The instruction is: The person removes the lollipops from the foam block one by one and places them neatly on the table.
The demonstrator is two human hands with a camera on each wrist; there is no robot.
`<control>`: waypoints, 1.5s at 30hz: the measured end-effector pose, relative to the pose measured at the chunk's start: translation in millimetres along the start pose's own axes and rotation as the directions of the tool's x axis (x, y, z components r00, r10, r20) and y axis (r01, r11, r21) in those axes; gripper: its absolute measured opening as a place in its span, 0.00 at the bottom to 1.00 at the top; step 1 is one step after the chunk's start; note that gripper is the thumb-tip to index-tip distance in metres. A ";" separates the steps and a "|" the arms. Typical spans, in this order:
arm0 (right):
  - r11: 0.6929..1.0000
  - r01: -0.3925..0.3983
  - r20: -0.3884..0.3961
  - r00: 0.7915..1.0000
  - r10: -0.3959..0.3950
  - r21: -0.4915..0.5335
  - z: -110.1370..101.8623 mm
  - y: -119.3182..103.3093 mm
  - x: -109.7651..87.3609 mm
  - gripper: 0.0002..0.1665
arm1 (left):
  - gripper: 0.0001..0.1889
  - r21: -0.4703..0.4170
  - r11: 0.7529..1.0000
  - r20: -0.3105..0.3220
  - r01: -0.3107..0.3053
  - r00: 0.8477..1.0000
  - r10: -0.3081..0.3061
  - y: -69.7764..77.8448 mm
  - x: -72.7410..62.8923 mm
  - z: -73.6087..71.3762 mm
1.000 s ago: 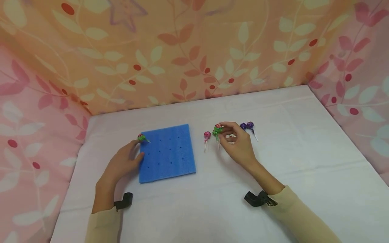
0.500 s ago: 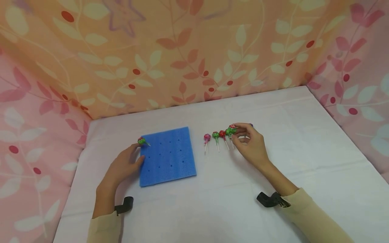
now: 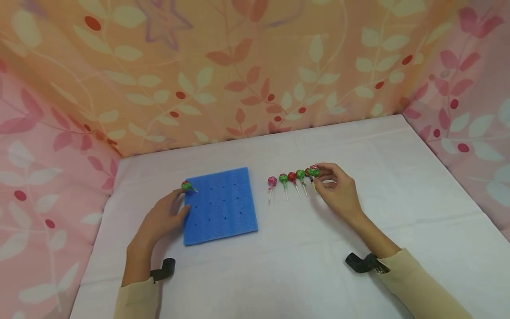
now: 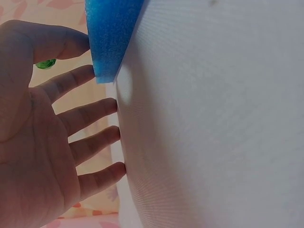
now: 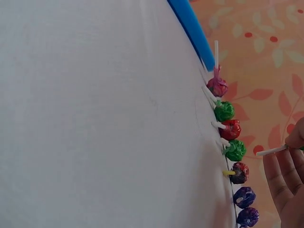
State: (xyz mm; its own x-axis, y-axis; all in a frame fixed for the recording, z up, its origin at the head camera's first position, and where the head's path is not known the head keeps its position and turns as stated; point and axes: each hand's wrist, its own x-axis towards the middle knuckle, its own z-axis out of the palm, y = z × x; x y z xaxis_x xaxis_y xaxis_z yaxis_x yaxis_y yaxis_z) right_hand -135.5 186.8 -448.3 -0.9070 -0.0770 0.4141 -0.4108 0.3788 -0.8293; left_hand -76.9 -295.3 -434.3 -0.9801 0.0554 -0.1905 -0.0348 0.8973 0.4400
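Observation:
My left hand [image 3: 165, 215] rests against the left edge of a blue foam board [image 3: 229, 223] with rows of small holes, its fingers spread and fairly straight. Near those fingertips a green and red lollipop [image 3: 186, 185] leans, stick in the board's far left corner. My right hand [image 3: 338, 190] pinches another green and red lollipop [image 3: 314, 171] between thumb and fingers; its white stick [image 5: 271, 151] sticks out in the right wrist view. Below it lies a row of several lollipops, among them a pink one [image 3: 272, 181], a red one [image 3: 292, 177] and a yellow-sticked one [image 5: 239, 173].
Two purple lollipops [image 5: 244, 197] end the row, hidden behind my right hand in the head view. Everything lies on a white-covered table [image 3: 279, 266]. Floral curtains [image 3: 255, 66] stand along its back and sides.
My right hand has moved right along the row with the lollipop it holds, uncovering red and green lollipops and covering the purple ones. My left hand stays at the board.

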 end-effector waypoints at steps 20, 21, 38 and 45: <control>0.993 -0.093 0.004 0.996 0.093 -0.067 -33.5 22.2 4.7 0.27 | 0.36 0.001 1.000 0.001 0.009 1.000 -0.009 3.9 -1.7 -1.8; 0.993 -0.094 0.007 0.996 0.094 -0.068 -34.6 22.9 5.2 0.27 | 0.36 0.002 1.000 0.001 0.009 1.000 -0.009 3.9 -1.5 -1.7; 0.963 -0.169 0.034 0.983 0.180 -0.208 -54.0 34.1 18.2 0.23 | 0.36 -0.011 1.000 -0.003 0.007 1.000 -0.007 2.8 -1.2 -0.4; 0.940 -0.209 0.043 0.973 0.229 -0.270 -61.5 34.6 18.9 0.23 | 0.36 -0.007 1.000 -0.001 0.000 1.000 0.000 1.0 -1.6 0.0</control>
State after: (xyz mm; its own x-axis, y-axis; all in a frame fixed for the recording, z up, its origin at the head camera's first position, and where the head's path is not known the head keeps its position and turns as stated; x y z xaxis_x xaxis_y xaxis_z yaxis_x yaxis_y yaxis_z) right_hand -161.2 255.2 -446.1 -0.9800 -0.0283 0.1969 -0.1716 0.6213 -0.7645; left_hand -75.3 -294.5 -433.6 -0.9802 0.0550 -0.1900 -0.0363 0.8940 0.4465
